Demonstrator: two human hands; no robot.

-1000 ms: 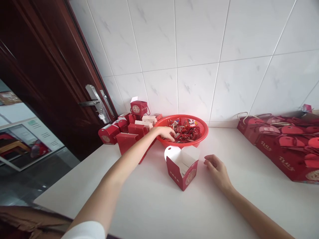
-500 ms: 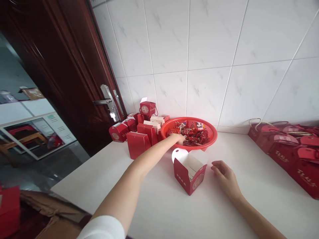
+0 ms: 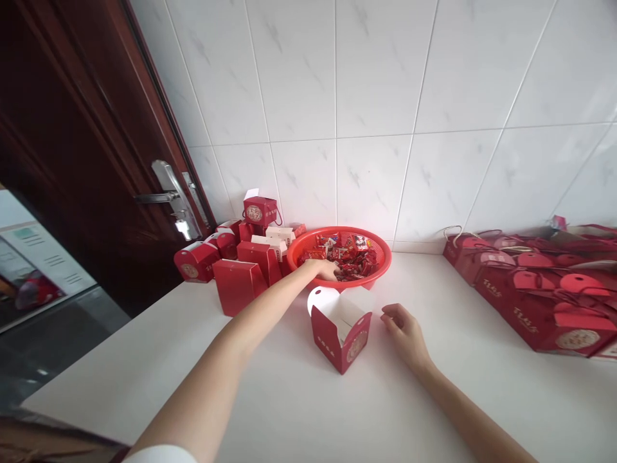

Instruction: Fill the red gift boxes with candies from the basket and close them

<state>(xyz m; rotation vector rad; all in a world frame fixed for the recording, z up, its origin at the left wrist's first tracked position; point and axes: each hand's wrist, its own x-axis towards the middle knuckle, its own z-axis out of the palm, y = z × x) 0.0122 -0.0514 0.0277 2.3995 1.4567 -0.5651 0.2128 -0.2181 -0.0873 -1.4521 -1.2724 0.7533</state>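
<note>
My left hand [image 3: 324, 270] reaches over the near rim of a red plastic basket [image 3: 387, 260], down among red-wrapped candies [image 3: 354, 263]. Its fingertips are hidden there, so their grip does not show. Just in front of the basket stands a small red gift box [image 3: 328, 341] with a white inside, its top flaps up. Beside that box, on its right, my right hand [image 3: 403, 331] rests near the tabletop. Its fingers are loosely bent, with a gap to the thumb and nothing visible in them; it does not touch the box.
Several red boxes [image 3: 238, 286] stand left of the basket, one small box [image 3: 260, 211] on top. Rows of red gift boxes [image 3: 520, 308] with cord handles line the right side of the white table [image 3: 414, 418]. A tiled wall and a dark door [image 3: 87, 116] lie behind.
The view has turned to the right, so everything shifts left in it and more of the right-hand boxes shows. The left hand stays in the basket; the right hand stays beside the box.
</note>
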